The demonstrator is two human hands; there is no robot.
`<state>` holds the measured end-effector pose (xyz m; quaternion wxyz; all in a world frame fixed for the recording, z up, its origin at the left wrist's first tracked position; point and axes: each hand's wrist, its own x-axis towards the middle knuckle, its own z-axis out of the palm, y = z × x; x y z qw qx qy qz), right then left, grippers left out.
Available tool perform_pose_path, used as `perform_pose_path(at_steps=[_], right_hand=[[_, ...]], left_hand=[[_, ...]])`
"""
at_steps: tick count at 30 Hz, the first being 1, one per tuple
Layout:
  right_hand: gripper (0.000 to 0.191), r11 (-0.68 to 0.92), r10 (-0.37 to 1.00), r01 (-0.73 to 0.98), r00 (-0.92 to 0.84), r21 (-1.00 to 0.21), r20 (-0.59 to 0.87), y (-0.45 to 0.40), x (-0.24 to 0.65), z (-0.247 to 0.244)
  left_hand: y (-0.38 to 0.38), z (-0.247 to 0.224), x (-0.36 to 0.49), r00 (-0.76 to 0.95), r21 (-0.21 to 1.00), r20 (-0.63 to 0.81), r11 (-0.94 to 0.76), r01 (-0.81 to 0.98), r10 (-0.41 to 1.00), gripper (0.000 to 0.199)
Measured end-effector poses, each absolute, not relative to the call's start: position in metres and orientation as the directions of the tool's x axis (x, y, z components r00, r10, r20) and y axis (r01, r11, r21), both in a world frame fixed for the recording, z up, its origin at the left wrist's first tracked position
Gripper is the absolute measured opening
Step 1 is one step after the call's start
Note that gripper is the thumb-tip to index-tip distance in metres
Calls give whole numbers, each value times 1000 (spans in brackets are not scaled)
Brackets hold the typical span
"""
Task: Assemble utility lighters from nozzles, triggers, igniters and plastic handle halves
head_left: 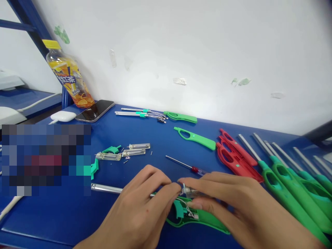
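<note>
Nearest items, two hands: the left hand (140,207) is reaching in with thumb and fingertips pinching narrowly together, what lies between them being too hidden to tell; the right hand (241,207) is holding a clear capsule (192,192) between thumb and fingers, its pale end facing the left fingertips. Beneath them, one green shell (211,220) is lying open on the blue table (85,216), containing a teal part (178,209) and thin white wires (191,211). One metal tube (107,188) is extending leftward from under the left hand. Beyond the hands, one screwdriver (181,163) with a red collar is pointing left, its handle end reaching close to the right hand. Left of it, three clear cartridges (109,156) are resting among teal pieces (112,149) and tiny loose bits. Along the wall (160,52), slim metal rods (131,113) with wires are lying beside two green halves (198,138). Right side: red casings (237,160) are lying together, and several green lighter-shaped bodies (287,193) with metal barrels are fanning out. Far left: a phone (95,110) is lying near a white charger (63,116), and a yellow-capped bottle (68,76) is leaning.
</note>
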<state>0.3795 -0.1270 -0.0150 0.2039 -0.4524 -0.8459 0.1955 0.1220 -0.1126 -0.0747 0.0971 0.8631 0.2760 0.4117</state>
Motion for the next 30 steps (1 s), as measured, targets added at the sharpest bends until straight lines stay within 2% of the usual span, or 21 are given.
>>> perform_pose_path(at_steps=[8, 12, 16, 22, 30], right_hand=[[22, 495, 850, 685, -510, -534, 132, -122, 377, -15], [36, 530, 843, 739, -514, -417, 160, -125, 387, -23], [43, 557, 829, 783, -503, -277, 247, -130, 401, -33], [19, 558, 829, 751, -494, -352, 260, -127, 395, -25], [18, 581, 814, 735, -515, -350, 269, -128, 391, -22]], left_hand=[[-113, -75, 123, 506, 378, 656, -824, 422, 559, 33], [-112, -70, 127, 467, 381, 673, -810, 446, 573, 28], [-113, -66, 128, 436, 455, 647, -776, 437, 626, 25], [-115, -67, 129, 425, 521, 617, -749, 410, 662, 25], [-114, -64, 129, 447, 520, 603, -751, 407, 660, 25]])
